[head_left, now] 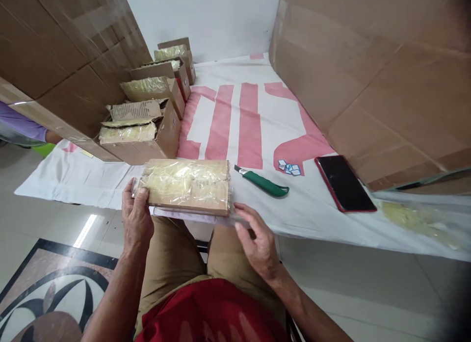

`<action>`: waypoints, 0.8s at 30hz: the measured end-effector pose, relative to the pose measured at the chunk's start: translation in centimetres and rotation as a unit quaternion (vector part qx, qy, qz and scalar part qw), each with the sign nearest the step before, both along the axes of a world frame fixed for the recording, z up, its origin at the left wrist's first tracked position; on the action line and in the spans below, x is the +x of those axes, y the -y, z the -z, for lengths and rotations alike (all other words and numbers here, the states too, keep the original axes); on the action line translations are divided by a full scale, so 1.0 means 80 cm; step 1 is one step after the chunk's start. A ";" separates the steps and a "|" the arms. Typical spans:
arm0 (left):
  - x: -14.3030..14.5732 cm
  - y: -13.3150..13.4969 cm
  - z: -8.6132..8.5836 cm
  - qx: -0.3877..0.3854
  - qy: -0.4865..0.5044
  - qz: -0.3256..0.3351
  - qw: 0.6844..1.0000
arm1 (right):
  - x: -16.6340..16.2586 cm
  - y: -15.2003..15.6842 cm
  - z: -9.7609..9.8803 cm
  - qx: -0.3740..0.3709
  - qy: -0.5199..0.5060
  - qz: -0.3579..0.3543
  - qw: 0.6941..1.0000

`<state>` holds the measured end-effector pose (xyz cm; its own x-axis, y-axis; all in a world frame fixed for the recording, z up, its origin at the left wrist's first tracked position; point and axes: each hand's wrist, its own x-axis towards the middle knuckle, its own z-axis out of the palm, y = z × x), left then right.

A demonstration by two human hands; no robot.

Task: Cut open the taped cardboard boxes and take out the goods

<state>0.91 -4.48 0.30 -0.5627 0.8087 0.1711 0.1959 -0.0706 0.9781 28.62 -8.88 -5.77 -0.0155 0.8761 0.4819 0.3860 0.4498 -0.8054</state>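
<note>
A flat cardboard package (187, 185) wrapped in shiny clear film and yellowish tape lies at the table's front edge. My left hand (137, 217) grips its left end, thumb on top. By its lower right corner is my right hand (257, 239), thumb and fingers apart, close to some loose clear plastic; whether they touch the plastic is unclear. To the right of the package rests a green-handled utility knife (265, 183), blade pointing left towards it. Beneath the package's front edge, a strip of white paper or plastic (187, 215) shows.
Several opened cardboard boxes (167, 136) line the left side. Tall cardboard panels (397, 82) flank the table. A phone (346, 183), small blue-and-white stickers (290, 167) and a clear plastic bag (415, 222) lie to the right. Another person's purple sleeve (22, 123) shows at far left.
</note>
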 end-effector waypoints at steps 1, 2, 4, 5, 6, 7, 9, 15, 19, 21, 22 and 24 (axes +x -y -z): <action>0.001 0.001 -0.001 -0.004 -0.011 -0.004 1.000 | 0.007 -0.010 -0.001 -0.003 -0.004 0.010 1.000; 0.002 0.002 -0.001 -0.006 -0.023 -0.008 1.000 | 0.013 -0.019 -0.003 -0.003 -0.009 0.017 1.000; 0.004 0.003 -0.001 -0.004 -0.041 -0.015 0.999 | 0.017 -0.038 -0.004 0.006 -0.013 0.020 1.000; 0.004 0.003 -0.002 -0.002 -0.046 -0.015 0.999 | 0.016 -0.047 -0.003 0.017 -0.005 0.019 1.000; 0.005 0.003 -0.002 -0.001 -0.050 -0.016 0.999 | 0.014 -0.055 -0.002 0.027 0.007 0.020 0.999; 0.006 0.003 -0.002 0.000 -0.052 -0.016 0.999 | 0.010 -0.061 0.000 0.036 0.020 0.024 0.999; 0.008 0.003 -0.004 -0.002 -0.052 -0.021 0.998 | 0.002 -0.071 0.004 0.044 0.042 0.038 0.997; 0.008 0.003 -0.002 -0.010 -0.038 -0.031 0.999 | -0.012 -0.082 0.007 0.021 0.043 0.066 0.997; 0.005 0.003 0.001 -0.013 -0.021 -0.031 0.999 | -0.014 -0.084 0.006 -0.013 0.009 0.074 0.997; 0.006 0.003 0.000 -0.022 -0.025 -0.036 0.999 | -0.011 -0.087 0.007 -0.035 -0.018 0.076 0.996; 0.006 0.004 -0.001 -0.028 -0.027 -0.040 0.998 | -0.009 -0.089 0.008 -0.047 -0.031 0.078 0.995; 0.008 0.004 -0.004 -0.034 -0.026 -0.046 0.998 | -0.003 -0.090 0.009 -0.067 -0.051 0.082 0.993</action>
<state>1.58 -4.81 0.63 -0.6275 0.7642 0.1495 0.2496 0.0156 0.9682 28.34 -1.65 -6.47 0.1754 0.9194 0.3521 0.3584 0.2735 -0.8926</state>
